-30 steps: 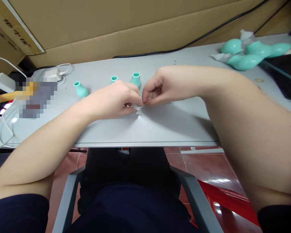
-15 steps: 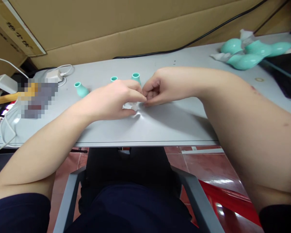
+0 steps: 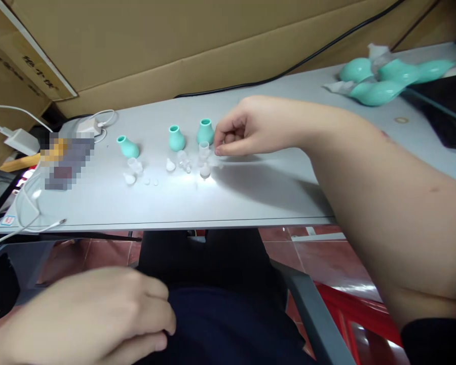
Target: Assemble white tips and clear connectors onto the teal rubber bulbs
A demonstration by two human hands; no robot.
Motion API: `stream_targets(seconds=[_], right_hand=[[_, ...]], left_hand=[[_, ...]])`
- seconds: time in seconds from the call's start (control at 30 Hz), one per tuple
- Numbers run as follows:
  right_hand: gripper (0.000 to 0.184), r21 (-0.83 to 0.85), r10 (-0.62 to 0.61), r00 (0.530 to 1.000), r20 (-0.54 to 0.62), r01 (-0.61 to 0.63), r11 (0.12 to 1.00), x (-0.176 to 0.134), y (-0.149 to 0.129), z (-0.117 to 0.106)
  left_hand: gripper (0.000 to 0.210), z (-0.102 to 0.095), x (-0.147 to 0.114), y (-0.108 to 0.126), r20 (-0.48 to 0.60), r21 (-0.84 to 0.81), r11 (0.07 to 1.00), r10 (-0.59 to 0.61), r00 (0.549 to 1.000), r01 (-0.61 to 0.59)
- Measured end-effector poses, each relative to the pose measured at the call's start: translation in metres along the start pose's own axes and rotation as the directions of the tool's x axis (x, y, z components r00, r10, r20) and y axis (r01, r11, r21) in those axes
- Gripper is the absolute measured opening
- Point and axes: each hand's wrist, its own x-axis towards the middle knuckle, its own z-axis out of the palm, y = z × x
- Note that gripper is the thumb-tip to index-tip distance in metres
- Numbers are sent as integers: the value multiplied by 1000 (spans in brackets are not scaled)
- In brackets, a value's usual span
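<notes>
My right hand (image 3: 237, 133) is closed in a pinch just above the table, its fingertips beside a small clear plastic cup (image 3: 204, 151). Whatever lies between those fingertips is too small to make out. A white teardrop-shaped piece (image 3: 204, 171) is in front of that cup. Down by my lap, my left hand (image 3: 110, 314) is loosely closed, its back towards me, with nothing seen in it. Three teal bulb-shaped bottles stand or lean in a row: a left one (image 3: 128, 147), a middle one (image 3: 177, 138) and a right one (image 3: 205, 132).
More clear cups (image 3: 136, 166) and white pieces (image 3: 129, 178) lie before the bottles. Larger teal shapes (image 3: 380, 83) with whitish wrapping sit at the back right, beside a black object (image 3: 444, 114). White chargers (image 3: 23, 141) and cables occupy the left. A cardboard wall (image 3: 155, 45) stands behind.
My left hand has left the table and dropped to my lap, uncovering the bottles and small clear pieces. My right hand stays pinched near the same spot, slightly further left.
</notes>
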Motion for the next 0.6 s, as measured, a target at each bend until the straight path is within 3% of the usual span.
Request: stream_targets(seconds=[0.07, 0.17, 0.27, 0.43, 0.53, 0.6], right_hand=[[16, 17, -31, 998, -47, 32, 999, 2, 1, 3], [14, 73, -103, 989, -109, 112, 991, 3, 3, 6], [15, 101, -125, 984, -124, 138, 985, 2, 2, 6], [18, 87, -97, 987, -127, 108, 990, -2, 1, 4], [17, 77, -101, 984, -148, 113, 991, 0, 6, 5], [14, 61, -122, 974, -193, 136, 989, 3, 12, 7]], left_hand=[[37, 49, 13, -23, 171, -30, 987, -153, 973, 160], [53, 116, 40, -56, 156, -8, 884, -460, 874, 467], [55, 166, 52, -83, 221, -24, 849, -510, 831, 527], [41, 216, 47, -116, 44, -121, 868, -480, 876, 482], [25, 238, 49, -131, -51, -261, 828, -526, 849, 497], [20, 248, 52, -139, 44, -393, 780, -514, 857, 487]])
